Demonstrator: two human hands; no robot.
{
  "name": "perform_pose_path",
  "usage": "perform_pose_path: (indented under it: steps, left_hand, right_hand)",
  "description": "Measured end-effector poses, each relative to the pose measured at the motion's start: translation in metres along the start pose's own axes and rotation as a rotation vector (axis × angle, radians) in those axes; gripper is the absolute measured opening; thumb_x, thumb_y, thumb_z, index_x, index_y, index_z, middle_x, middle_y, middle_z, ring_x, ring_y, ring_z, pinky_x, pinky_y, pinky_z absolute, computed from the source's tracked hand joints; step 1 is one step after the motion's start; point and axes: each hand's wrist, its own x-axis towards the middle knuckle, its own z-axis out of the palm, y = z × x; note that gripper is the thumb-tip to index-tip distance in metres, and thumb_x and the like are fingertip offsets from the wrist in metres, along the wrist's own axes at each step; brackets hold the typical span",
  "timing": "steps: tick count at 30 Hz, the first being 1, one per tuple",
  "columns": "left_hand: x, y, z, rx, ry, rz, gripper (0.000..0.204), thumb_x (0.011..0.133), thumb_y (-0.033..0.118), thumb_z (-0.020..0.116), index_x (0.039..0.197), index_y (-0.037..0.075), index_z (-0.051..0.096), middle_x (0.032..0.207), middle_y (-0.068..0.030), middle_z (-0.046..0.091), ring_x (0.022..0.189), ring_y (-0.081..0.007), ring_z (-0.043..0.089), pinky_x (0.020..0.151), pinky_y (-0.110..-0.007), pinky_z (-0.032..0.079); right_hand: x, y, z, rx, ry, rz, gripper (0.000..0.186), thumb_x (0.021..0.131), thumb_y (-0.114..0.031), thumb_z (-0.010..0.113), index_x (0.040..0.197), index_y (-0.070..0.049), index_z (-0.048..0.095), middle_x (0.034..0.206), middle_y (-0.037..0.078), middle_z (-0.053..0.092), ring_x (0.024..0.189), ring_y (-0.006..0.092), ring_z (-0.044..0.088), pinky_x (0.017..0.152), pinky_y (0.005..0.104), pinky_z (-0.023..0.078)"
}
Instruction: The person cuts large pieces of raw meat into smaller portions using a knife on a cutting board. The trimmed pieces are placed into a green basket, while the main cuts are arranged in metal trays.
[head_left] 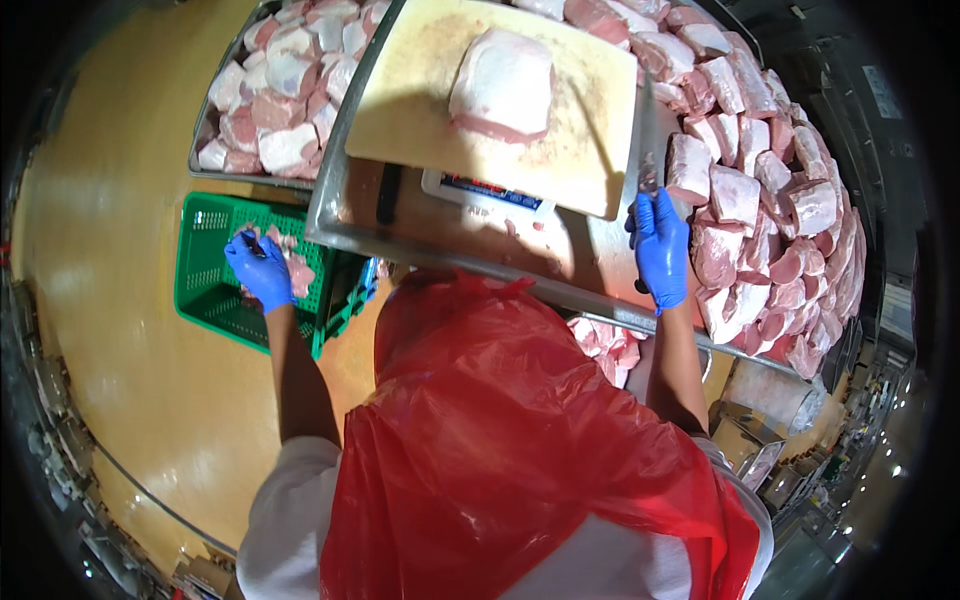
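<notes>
My left hand (260, 272), in a blue glove, is over a green perforated basket (196, 215). Its fingers are parted, with nothing visible between them. Small pink meat trimmings (300, 270) lie in the basket beside that hand. My right hand (660, 252), also gloved in blue, is closed around the handle of a knife (648, 140). The blade points away from me, along the right edge of a yellowish cutting board (400, 110). On the board rests one thick block of raw meat (505, 85), pale fat side up, apart from both hands.
Raw meat pieces (740, 195) are heaped along the right. A metal tray (195, 150) of cut blocks stands at far left. Under the board, a white container (490, 192) sits on the metal worktable (400, 235). More meat (605, 345) shows below the table's near edge.
</notes>
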Motion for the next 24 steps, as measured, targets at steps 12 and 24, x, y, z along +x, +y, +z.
perform_pose_path:
  steps: [12,24]
  left_hand:
    - [0.115,0.192,0.019,-0.846,-0.546,0.203,0.024,0.094,0.008,0.062,0.115,0.0,0.07,0.11,-0.0102,0.071,0.097,-0.0162,0.065,0.088,-0.03,0.052]
    - [0.014,0.334,0.085,-1.069,-1.03,0.406,0.017,0.088,-0.002,0.063,0.104,-0.001,0.065,0.093,-0.0094,0.065,0.086,-0.0182,0.065,0.075,-0.031,0.054]
  right_hand:
    - [0.061,-0.05,0.036,0.42,-0.11,0.055,0.022,0.105,-0.023,0.054,0.097,-0.003,0.06,0.075,0.003,0.062,0.061,0.0091,0.058,0.054,0.0249,0.047]
    - [0.065,-0.05,0.072,0.769,-0.036,0.147,0.024,0.106,-0.022,0.052,0.111,0.0,0.06,0.098,0.009,0.064,0.083,0.0161,0.062,0.078,0.0343,0.059]
